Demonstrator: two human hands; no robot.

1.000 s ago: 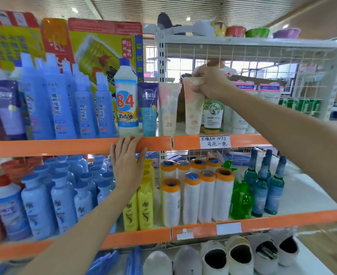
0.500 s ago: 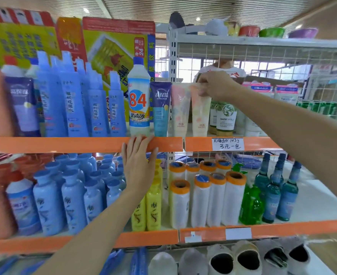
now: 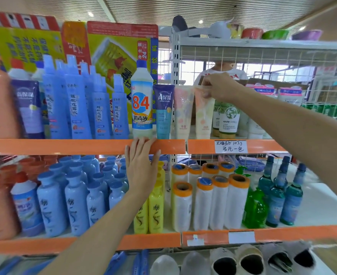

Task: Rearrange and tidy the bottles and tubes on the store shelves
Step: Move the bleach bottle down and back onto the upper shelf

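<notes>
My right hand [image 3: 219,87] pinches the flat top end of a pale peach tube [image 3: 204,116] that stands cap-down on the upper shelf. A matching pink tube [image 3: 183,112] stands just left of it, then a dark blue tube [image 3: 163,112] and a white "84" bottle [image 3: 142,102]. My left hand [image 3: 142,167] lies flat with straight fingers against the orange front rail of the upper shelf [image 3: 64,146], below the "84" bottle. Tall blue bottles [image 3: 74,104] fill the shelf's left side.
Green-labelled jars [image 3: 230,120] stand right of the peach tube. The lower shelf [image 3: 322,207] carries blue bottles [image 3: 50,205], yellow bottles [image 3: 155,211], orange-capped white rolls [image 3: 203,203], a green pump bottle [image 3: 255,209] and teal glass bottles [image 3: 278,195]. A person stands behind the wire rack.
The view has shifted so the shelves sit further right in frame. My right hand still holds the peach tube's top, now a little lower. My left hand stays on the rail.
</notes>
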